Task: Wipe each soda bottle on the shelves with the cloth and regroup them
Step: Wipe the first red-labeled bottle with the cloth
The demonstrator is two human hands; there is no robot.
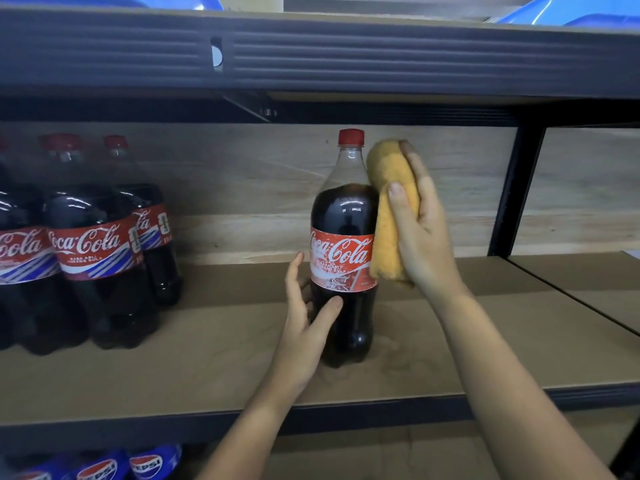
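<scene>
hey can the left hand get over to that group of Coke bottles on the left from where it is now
Probably yes. The left hand holds the lone Coke bottle low on its side, and only bare shelf board lies between it and the grouped Coke bottles. It would need to let go first; the right hand holds the cloth.

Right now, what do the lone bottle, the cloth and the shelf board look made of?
Bottle: clear glossy plastic, highlights on the neck, red cap, printed label. Cloth: soft yellow-orange fabric, probably microfibre, matte and folded thick. Shelf board: matte brown fibreboard or cardboard, likely, in a dark metal frame.
</scene>
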